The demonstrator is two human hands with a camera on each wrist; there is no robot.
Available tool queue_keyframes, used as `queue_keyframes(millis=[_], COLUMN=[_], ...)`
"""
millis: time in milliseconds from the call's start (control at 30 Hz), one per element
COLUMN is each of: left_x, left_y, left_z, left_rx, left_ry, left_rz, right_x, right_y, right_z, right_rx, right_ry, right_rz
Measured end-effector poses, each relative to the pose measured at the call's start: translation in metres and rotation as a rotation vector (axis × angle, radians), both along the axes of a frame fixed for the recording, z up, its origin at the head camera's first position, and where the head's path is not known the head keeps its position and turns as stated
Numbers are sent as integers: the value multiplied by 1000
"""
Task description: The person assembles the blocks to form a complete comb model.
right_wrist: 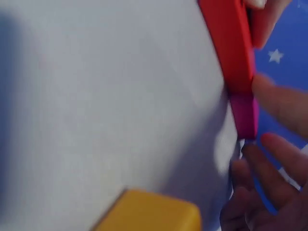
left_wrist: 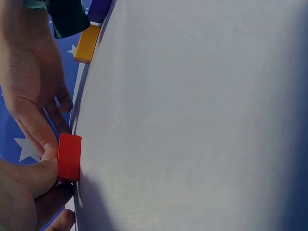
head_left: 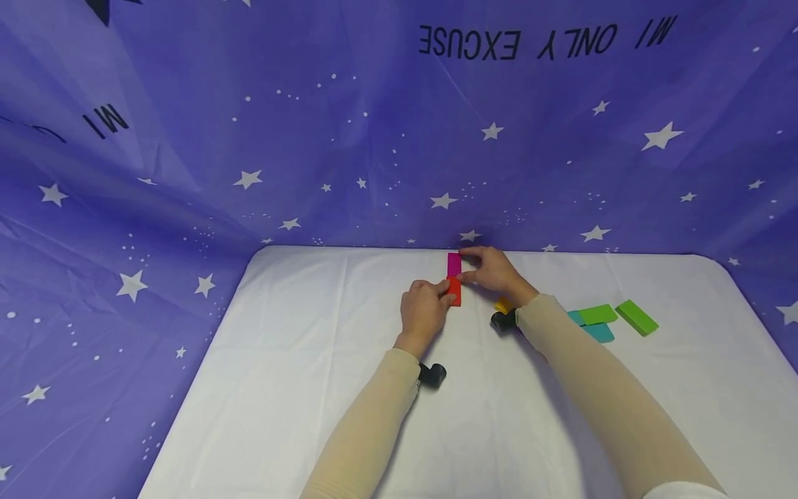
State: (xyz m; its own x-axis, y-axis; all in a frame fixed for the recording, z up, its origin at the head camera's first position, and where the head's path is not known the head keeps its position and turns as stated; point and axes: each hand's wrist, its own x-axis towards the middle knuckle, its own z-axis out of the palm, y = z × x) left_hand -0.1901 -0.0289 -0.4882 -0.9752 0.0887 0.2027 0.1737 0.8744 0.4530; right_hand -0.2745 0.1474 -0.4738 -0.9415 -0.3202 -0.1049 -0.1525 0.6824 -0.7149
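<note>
A red block (head_left: pixel 455 292) and a magenta block (head_left: pixel 454 264) lie end to end near the table's far edge, the magenta one farther away. My left hand (head_left: pixel 424 309) pinches the red block from its left side; the left wrist view has the thumb against that block (left_wrist: pixel 70 157). My right hand (head_left: pixel 492 269) reaches in from the right with thumb and forefinger spread. Its thumb touches where the two blocks meet, and the forefinger is at the magenta block's far end. In the right wrist view, the magenta block (right_wrist: pixel 245 117) shows beyond the red one (right_wrist: pixel 231 48).
An orange block (head_left: pixel 503 303) is partly hidden by my right wrist. Left of a lone green block (head_left: pixel 637 317), another green block (head_left: pixel 598 314) lies against teal pieces (head_left: pixel 600 333). A purple block (left_wrist: pixel 99 9) shows in the left wrist view. A starry blue curtain (head_left: pixel 374 138) hangs behind the table.
</note>
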Motion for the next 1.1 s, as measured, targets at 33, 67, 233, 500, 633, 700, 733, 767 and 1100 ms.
queue_keyframes(millis=[33, 67, 233, 500, 633, 700, 733, 767, 1100], left_x=[0, 0, 0, 1, -2, -5, -8, -11, -40], left_y=[0, 1, 2, 4, 1, -2, -3, -5, -25], left_z=[0, 0, -1, -1, 0, 1, 2, 3, 16], left_rx=[-3, -7, -20, -32, -44, -48, -45, -38, -152], left_ry=[1, 2, 16, 19, 30, 33, 29, 26, -100], left_rz=[1, 3, 13, 7, -14, -34, -48, -66, -366], right_x=[1, 2, 4, 6, 9, 11, 13, 15, 40], right_y=[0, -1, -1, 1, 1, 3, 5, 7, 42], right_z=[0, -1, -1, -3, -5, -5, -4, -3, 17], right_rx=[7, 14, 27, 38, 38, 40, 37, 32, 12], right_ry=[14, 26, 55, 76, 90, 105, 115, 121, 134], right_rz=[-1, -3, 12, 19, 17, 14, 13, 6, -35])
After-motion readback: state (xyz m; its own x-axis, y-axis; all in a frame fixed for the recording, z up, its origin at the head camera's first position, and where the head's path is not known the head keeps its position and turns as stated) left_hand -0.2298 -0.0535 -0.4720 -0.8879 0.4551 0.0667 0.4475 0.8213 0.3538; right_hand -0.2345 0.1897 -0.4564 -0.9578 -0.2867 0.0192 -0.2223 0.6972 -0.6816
